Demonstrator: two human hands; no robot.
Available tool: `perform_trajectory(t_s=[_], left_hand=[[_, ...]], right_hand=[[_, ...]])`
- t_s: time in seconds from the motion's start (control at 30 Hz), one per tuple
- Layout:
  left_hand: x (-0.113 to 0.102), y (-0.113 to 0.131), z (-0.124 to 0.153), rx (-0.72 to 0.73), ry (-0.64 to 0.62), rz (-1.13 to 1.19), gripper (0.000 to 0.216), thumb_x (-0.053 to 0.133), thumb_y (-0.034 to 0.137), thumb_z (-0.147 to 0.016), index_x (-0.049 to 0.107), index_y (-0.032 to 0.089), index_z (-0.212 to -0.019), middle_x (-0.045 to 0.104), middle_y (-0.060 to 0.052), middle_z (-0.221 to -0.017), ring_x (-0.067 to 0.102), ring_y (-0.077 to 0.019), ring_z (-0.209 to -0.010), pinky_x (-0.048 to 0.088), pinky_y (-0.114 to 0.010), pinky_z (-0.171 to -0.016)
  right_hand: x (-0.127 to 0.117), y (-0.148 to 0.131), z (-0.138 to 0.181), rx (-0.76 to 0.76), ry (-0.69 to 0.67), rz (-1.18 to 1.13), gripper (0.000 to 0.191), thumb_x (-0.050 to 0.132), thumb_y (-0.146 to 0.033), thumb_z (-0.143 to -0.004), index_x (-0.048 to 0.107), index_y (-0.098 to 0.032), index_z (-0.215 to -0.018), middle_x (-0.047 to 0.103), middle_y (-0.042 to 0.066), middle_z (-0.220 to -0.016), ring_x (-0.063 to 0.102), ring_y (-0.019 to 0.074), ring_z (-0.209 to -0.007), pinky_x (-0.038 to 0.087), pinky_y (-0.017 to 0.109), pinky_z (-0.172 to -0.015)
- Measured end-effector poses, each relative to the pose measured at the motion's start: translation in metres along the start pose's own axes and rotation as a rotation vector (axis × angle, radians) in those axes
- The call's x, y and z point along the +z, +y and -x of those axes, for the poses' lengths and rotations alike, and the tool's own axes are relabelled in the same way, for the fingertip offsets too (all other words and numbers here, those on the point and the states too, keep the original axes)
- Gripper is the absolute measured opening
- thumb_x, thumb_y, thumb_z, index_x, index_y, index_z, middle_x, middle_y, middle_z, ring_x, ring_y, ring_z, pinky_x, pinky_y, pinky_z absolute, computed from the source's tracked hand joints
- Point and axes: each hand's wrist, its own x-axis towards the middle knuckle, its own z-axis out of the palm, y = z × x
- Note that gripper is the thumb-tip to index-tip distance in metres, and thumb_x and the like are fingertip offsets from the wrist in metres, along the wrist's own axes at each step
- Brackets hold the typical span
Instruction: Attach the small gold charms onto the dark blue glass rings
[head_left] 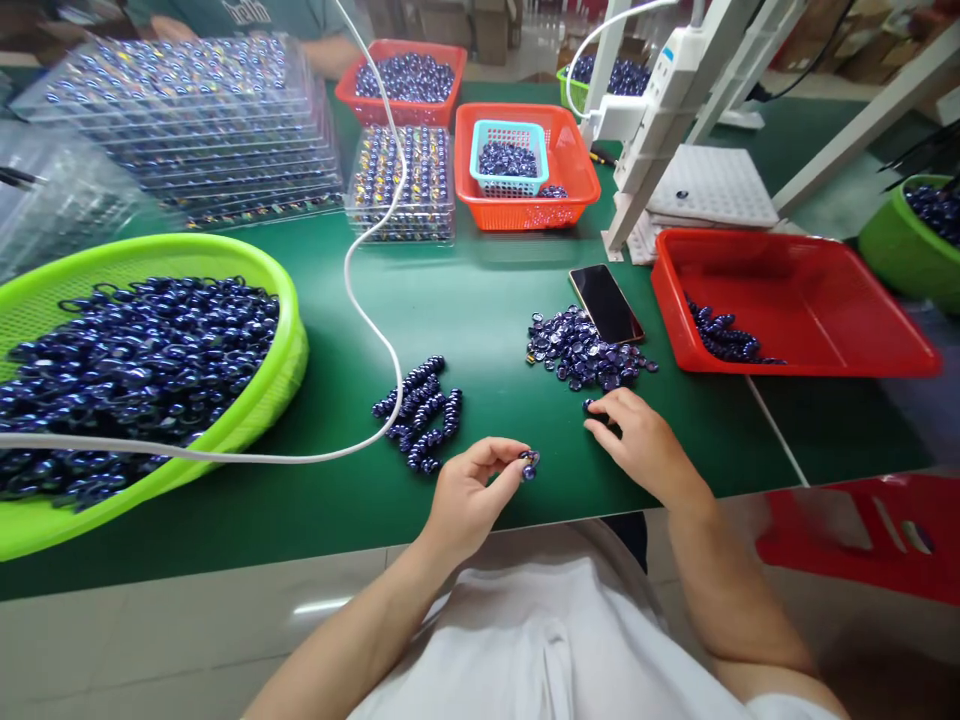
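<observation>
My left hand [472,490] is near the front edge of the green table [480,290], its fingers pinched on a small dark blue bead-like piece [529,464]. My right hand [637,440] rests palm down beside it, fingertips pressed on another dark blue piece [592,408]. Just beyond my right hand lies a loose pile of blue pieces [581,350]. Rows of stacked blue pieces [421,412] lie to the left of my left hand.
A green basket [150,260] full of blue pieces sits left, with a white cable [367,320] across it. A phone [606,302], a red tray [787,300], orange baskets [525,165], filled clear trays [202,130] and a white frame [667,110] stand beyond. Another person sits opposite.
</observation>
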Motion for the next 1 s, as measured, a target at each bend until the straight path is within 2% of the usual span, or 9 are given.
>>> perform_trajectory(t_s=[0.1,0.23,0.33,0.43,0.6,0.87,1.0], left_hand=[[-0.003,0.000,0.000,-0.016,0.012,0.017,0.016,0.071,0.030,-0.083,0.073,0.016,-0.089,0.075,-0.006,-0.084,0.067,-0.0157,-0.074,0.053,-0.025,-0.070],[-0.004,0.001,-0.001,-0.039,0.033,0.043,0.017,0.072,0.030,-0.081,0.073,0.015,-0.089,0.075,-0.006,-0.084,0.066,-0.0144,-0.072,0.053,-0.023,-0.068],[-0.001,0.003,-0.002,-0.059,0.027,0.068,0.017,0.073,0.030,-0.080,0.073,0.015,-0.088,0.075,-0.006,-0.083,0.065,-0.0136,-0.070,0.052,-0.023,-0.067],[0.002,0.005,-0.003,-0.067,0.017,0.088,0.017,0.073,0.030,-0.080,0.073,0.015,-0.088,0.075,-0.006,-0.083,0.064,-0.0136,-0.071,0.052,-0.023,-0.067],[0.003,0.007,-0.002,-0.060,0.010,0.102,0.017,0.073,0.029,-0.080,0.072,0.014,-0.087,0.074,-0.006,-0.083,0.063,-0.0131,-0.071,0.051,-0.023,-0.066],[0.001,0.005,-0.002,-0.079,0.030,0.125,0.018,0.074,0.030,-0.079,0.072,0.014,-0.087,0.074,-0.007,-0.083,0.063,-0.0138,-0.070,0.051,-0.024,-0.066],[0.004,0.005,-0.003,-0.077,0.015,0.132,0.017,0.074,0.030,-0.079,0.072,0.015,-0.087,0.074,-0.007,-0.083,0.063,-0.0136,-0.070,0.051,-0.024,-0.066]], right_hand=[[-0.005,-0.005,0.012,0.007,-0.044,-0.099,0.011,0.060,-0.025,-0.092,0.066,-0.022,-0.100,0.066,0.005,-0.096,0.065,0.0210,-0.087,0.053,0.033,-0.076],[-0.009,-0.007,0.021,0.050,0.053,-0.137,0.010,0.057,-0.023,-0.092,0.066,-0.023,-0.098,0.066,0.004,-0.094,0.065,0.0182,-0.077,0.053,0.031,-0.070],[-0.006,-0.010,0.021,0.024,0.127,-0.069,0.014,0.056,-0.021,-0.092,0.066,-0.023,-0.103,0.065,0.006,-0.097,0.065,0.0217,-0.086,0.053,0.035,-0.079],[0.000,-0.013,0.015,-0.034,0.125,0.040,0.021,0.058,-0.020,-0.091,0.066,-0.022,-0.110,0.064,0.009,-0.099,0.061,0.0266,-0.097,0.052,0.040,-0.084],[0.007,-0.012,0.005,-0.079,0.086,0.175,0.021,0.054,-0.018,-0.093,0.066,-0.019,-0.110,0.065,0.010,-0.100,0.059,0.0273,-0.096,0.051,0.040,-0.082],[0.012,-0.009,0.011,-0.101,0.090,0.168,0.020,0.051,-0.013,-0.093,0.068,-0.019,-0.102,0.066,0.010,-0.095,0.060,0.0259,-0.091,0.051,0.040,-0.083],[0.009,-0.007,0.014,-0.110,0.093,0.137,0.023,0.051,-0.014,-0.093,0.068,-0.019,-0.107,0.066,0.010,-0.098,0.061,0.0265,-0.093,0.052,0.042,-0.085]])
